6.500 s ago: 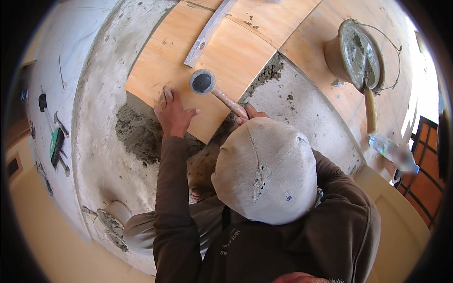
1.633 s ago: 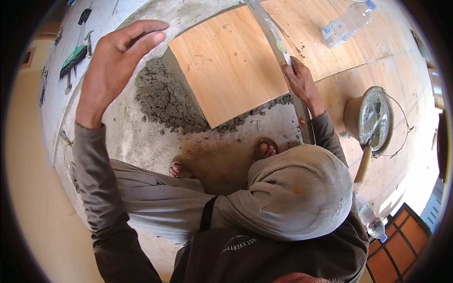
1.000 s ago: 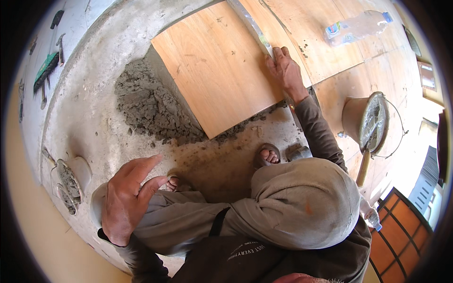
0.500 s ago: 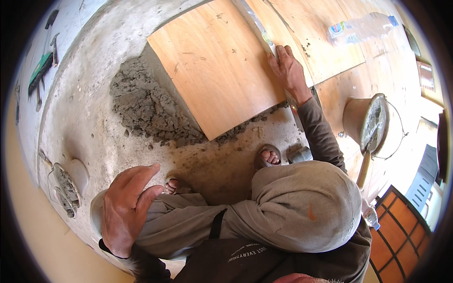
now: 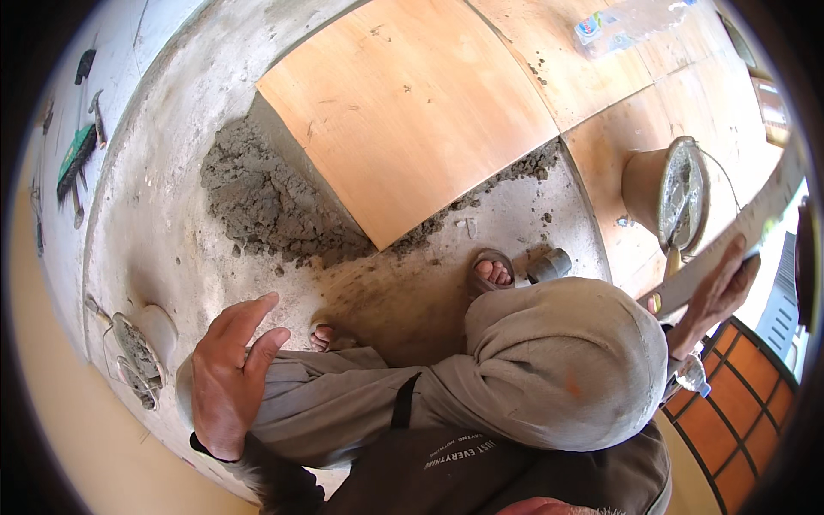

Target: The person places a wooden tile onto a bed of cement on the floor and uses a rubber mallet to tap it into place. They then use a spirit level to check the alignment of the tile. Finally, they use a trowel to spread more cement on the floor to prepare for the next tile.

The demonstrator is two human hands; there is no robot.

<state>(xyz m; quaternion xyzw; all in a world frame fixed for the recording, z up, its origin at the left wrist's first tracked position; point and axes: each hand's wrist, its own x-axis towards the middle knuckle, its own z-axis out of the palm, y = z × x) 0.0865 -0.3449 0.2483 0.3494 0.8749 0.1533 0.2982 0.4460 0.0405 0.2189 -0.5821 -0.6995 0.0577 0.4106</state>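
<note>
In my right hand (image 5: 714, 290), off to the right beyond my knee, is a long metal spirit level (image 5: 760, 210), held tilted with its far end raised. My left hand (image 5: 230, 373) is held over my left knee, fingers apart and nothing in it. Ahead of my feet a large wood-look floor tile (image 5: 403, 120) lies on grey mortar (image 5: 266, 193). The mortar heaps out past the tile's left edge and shows in crumbs along its near edge. Neither hand touches the tile.
Laid tiles (image 5: 622, 176) continue at the right, bearing a bucket (image 5: 645, 193) and a clear plastic bottle (image 5: 631, 26). Another bucket (image 5: 159, 330) with mortar stands at left. A green brush (image 5: 75, 159) and a hammer (image 5: 97, 118) lie far left. A dark cylindrical block (image 5: 549, 266) sits by my right foot.
My right hand has lifted the spirit level off the tile and swung it right and toward me. My left hand has stayed nearly in place.
</note>
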